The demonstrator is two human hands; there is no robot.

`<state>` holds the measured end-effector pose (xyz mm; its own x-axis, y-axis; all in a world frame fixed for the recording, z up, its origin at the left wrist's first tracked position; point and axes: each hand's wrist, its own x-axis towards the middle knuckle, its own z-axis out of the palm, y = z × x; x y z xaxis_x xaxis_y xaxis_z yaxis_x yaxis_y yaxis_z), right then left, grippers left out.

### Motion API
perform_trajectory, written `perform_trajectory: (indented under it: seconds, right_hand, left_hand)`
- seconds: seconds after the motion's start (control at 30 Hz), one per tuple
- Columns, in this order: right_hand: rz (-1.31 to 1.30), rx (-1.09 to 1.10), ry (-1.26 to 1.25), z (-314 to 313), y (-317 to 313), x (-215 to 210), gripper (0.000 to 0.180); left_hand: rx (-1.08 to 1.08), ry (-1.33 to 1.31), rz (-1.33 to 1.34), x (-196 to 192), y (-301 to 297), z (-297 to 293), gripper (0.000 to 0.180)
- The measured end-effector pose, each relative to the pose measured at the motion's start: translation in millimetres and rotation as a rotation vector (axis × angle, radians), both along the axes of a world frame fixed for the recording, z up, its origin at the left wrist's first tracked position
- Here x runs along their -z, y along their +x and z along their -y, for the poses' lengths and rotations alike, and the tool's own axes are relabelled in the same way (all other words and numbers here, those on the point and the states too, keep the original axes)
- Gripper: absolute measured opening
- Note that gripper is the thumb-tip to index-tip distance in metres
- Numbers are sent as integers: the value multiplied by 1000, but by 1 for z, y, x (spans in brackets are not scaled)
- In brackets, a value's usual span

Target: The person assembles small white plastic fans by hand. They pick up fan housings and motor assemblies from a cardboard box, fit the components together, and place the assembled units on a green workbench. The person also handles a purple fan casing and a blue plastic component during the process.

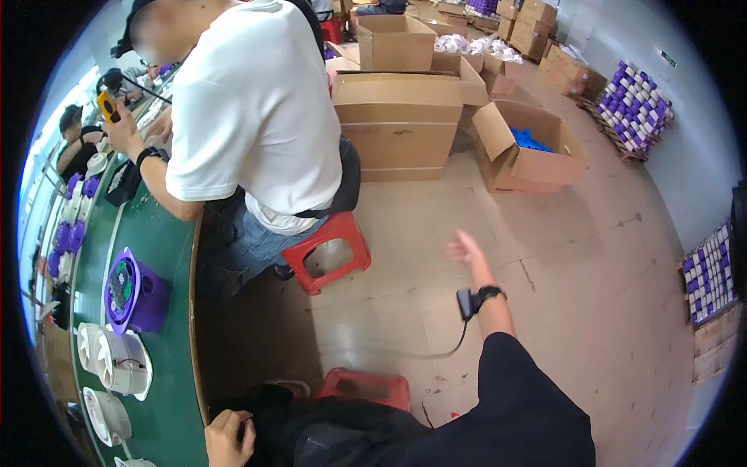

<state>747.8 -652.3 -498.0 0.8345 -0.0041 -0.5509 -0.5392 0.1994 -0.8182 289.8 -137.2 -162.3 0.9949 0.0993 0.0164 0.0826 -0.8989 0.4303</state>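
Note:
My right hand (464, 247) is stretched out over the floor, in front of an open carton with blue pieces (531, 140). Motion smears its fingers, so their pose is unclear. A black strap with a small box and a cable (467, 303) sits on that wrist. Low in the picture, my left hand (229, 438) lies by the edge of the green workbench (167, 373), against dark cloth. Its fingers are curled, and whatever may be inside them is hidden. On the bench stand a purple round housing (144, 300) and several white round housings (123, 366).
A person in a white shirt (261, 109) sits on a red stool (334, 249), holding a yellow device (108, 107). Another red stool (366, 389) is beside me. Large cartons (401, 128) stand ahead; stacked purple-and-white goods (634, 109) line the right wall.

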Motion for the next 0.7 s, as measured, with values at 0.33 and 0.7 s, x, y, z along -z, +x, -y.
perform_trajectory:
  seconds: [0.33,0.7]
  right_hand:
    - [225,-1274,11,-298,-166,-86,35]
    - [912,-1957,139,-471,-300,-413,20]
  left_hand:
    - [24,47,59,-10,-41,-16,7]
    - [-20,43,121,-113,-112,-40,24]
